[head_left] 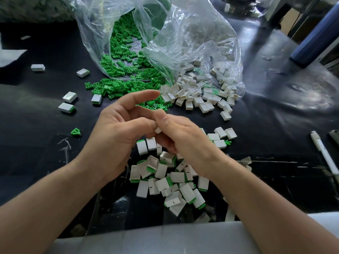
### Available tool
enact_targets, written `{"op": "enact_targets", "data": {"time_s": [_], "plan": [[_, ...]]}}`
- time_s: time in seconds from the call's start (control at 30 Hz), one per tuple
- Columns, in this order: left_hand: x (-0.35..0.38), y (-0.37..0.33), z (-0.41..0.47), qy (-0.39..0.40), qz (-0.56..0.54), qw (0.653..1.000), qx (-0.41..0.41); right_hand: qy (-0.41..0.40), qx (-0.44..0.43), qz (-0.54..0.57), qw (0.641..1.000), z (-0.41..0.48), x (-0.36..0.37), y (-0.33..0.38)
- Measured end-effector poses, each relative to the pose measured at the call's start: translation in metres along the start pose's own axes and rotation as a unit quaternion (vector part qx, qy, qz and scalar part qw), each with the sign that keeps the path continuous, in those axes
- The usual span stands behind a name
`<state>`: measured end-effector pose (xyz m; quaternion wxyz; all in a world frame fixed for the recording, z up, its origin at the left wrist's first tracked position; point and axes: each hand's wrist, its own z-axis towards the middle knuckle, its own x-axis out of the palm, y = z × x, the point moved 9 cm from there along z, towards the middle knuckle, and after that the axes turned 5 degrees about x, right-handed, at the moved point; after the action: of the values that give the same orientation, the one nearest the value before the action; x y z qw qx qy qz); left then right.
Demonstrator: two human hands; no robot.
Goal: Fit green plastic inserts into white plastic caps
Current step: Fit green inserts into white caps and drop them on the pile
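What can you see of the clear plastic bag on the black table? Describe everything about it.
The clear plastic bag is thin, crinkled, see-through film. It lies slumped on its side at the far part of the black table, mouth open toward the person. Green inserts lie inside it and spill from the mouth onto the table; white caps lie under its right-hand folds.

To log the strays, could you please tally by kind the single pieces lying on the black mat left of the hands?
White caps: 5
Green insert: 1
Total: 6
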<state>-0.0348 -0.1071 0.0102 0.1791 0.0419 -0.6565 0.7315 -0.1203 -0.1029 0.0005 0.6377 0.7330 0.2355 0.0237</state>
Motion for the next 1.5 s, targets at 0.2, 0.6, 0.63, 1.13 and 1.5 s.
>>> {"op": "enact_targets", "data": {"time_s": [0.2, 0.6, 0.63, 1.13, 1.5], "plan": [[-0.006, 0.001, 0.002, -0.033, 0.019, 0.999, -0.011, -0.100, 0.009, 0.001, 0.995, 0.000, -0.034, 0.001], [-0.009, -0.003, 0.000, -0.037, 0.139, 0.990, 0.003, -0.137, -0.080, -0.061, 0.985, -0.004, -0.038, 0.015], [-0.007, -0.003, 0.000, -0.034, 0.141, 0.989, 0.004, -0.135, -0.075, -0.069, 0.986, -0.003, -0.038, 0.014], [0.009, -0.007, -0.006, 0.040, 0.185, 0.982, 0.013, -0.261, 0.031, -0.380, 0.887, 0.015, -0.087, -0.012], [-0.006, -0.006, -0.002, -0.034, 0.144, 0.989, -0.009, -0.261, 0.035, -0.439, 0.859, 0.022, -0.089, -0.016]]}}
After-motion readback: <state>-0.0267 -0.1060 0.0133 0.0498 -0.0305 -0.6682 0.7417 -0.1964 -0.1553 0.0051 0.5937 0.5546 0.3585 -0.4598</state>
